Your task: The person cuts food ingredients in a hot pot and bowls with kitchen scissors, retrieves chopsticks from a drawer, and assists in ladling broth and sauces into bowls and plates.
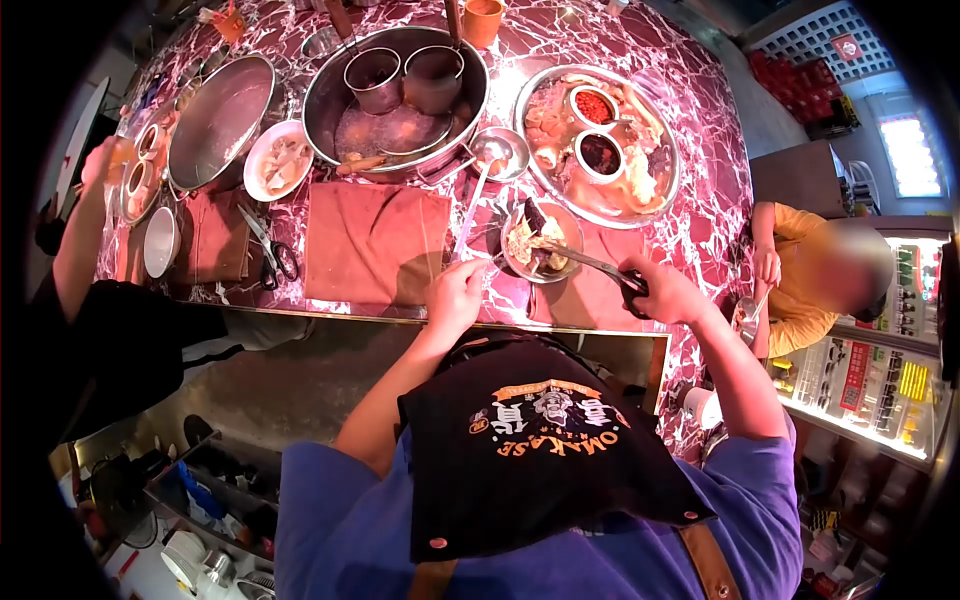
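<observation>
My right hand (665,290) is closed round the dark handles of a pair of scissors (597,264). Their blades reach left into a small metal bowl (571,222) with pale and dark pieces of food (537,238). On the bowl's left side, my left hand (457,296) is closed with its fingertips at the rim, apparently gripping a short handle or edge there; the fingers partly hide it. Just above that hand lies the long pale handle of a ladle (498,155), whose cup rests between the big pot and a round platter. A brown cloth (610,246) lies under and beside the bowl.
A large pot (312,110) holds liquid and two deep strainers (374,80). The platter (672,165) carries food and two sauce bowls. Left are an empty basin (225,120), a food bowl (252,170), more scissors (268,247) and another person's arm (85,215). A person in yellow (800,270) is at right.
</observation>
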`<state>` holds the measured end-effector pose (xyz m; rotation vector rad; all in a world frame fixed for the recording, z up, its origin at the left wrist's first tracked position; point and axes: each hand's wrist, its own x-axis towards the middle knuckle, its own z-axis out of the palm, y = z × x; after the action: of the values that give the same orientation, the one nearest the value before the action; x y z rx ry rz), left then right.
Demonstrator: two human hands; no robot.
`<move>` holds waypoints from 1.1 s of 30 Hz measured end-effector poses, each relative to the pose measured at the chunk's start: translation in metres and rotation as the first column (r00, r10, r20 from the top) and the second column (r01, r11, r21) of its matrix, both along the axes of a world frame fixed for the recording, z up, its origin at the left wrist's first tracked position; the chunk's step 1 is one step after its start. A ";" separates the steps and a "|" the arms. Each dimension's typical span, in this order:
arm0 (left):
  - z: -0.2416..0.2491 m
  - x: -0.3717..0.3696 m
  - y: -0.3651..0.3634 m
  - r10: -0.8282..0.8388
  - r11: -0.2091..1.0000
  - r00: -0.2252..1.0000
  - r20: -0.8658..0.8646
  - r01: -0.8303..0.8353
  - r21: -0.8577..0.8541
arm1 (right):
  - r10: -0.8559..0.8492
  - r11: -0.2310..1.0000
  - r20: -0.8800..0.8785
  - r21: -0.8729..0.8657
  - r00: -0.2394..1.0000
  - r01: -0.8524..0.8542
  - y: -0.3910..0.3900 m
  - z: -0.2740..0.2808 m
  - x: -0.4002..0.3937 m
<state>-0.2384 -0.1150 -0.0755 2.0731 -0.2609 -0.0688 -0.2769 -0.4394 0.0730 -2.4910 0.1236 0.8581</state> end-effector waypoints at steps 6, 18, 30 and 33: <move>0.011 -0.011 -0.005 -0.047 0.997 0.988 -0.145 0.037 -0.068 | -0.051 0.986 0.065 -0.158 0.997 0.060 0.042 -0.006 -0.002; -0.001 -0.026 -0.010 -0.111 0.993 0.966 -0.233 0.099 -0.061 | -0.064 0.984 0.230 -0.149 0.971 0.101 0.034 -0.039 -0.043; 0.039 0.033 0.001 -0.265 0.907 0.954 -0.142 0.296 0.298 | 0.480 0.825 0.428 -0.516 0.766 -0.228 0.023 -0.024 -0.029; 0.019 0.033 -0.006 -0.269 0.925 0.944 -0.191 0.308 0.221 | 0.539 0.787 0.410 -0.556 0.736 -0.266 0.018 -0.027 -0.022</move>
<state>-0.2057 -0.1207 -0.0562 2.2476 -0.4809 -0.4652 -0.2985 -0.4210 0.0455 -3.1926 -0.5196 0.2161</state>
